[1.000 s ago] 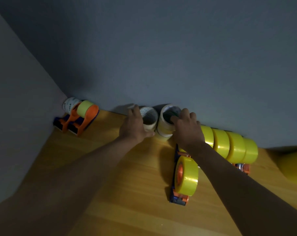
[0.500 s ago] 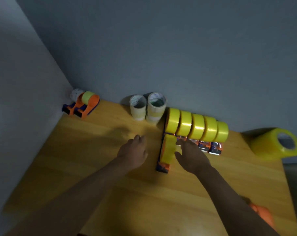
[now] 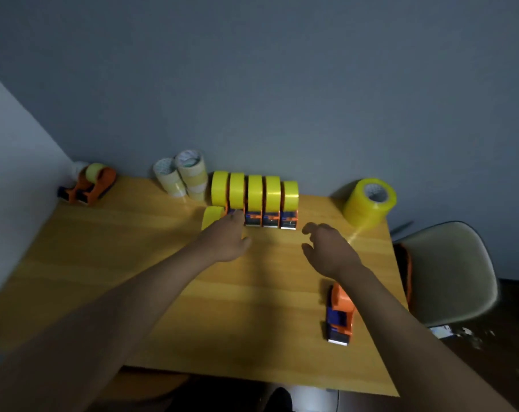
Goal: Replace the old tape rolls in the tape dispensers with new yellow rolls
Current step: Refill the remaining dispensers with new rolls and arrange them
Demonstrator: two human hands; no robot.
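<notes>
Both our hands hang relaxed, holding nothing: left hand [image 3: 227, 243] touching the loaded dispensers [image 3: 253, 200] by the bench's [image 3: 103, 263] back edge, right hand [image 3: 329, 252] apart. Rolls look light, stiff, slick; we'd grip their rims.

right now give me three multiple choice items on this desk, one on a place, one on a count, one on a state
1. Where is the stack of yellow rolls?
A. far right by the wall
B. far left corner
C. on the chair

2. How many loaded dispensers stand in the row at the wall?
A. two
B. five
C. eight

3. What does the right hand hold?
A. a roll
B. a dispenser
C. nothing

Key: 1 A, it stands at the table's far right edge. 2 B, five yellow rolls show side by side. 3 C, its fingers are spread and bare.
</notes>
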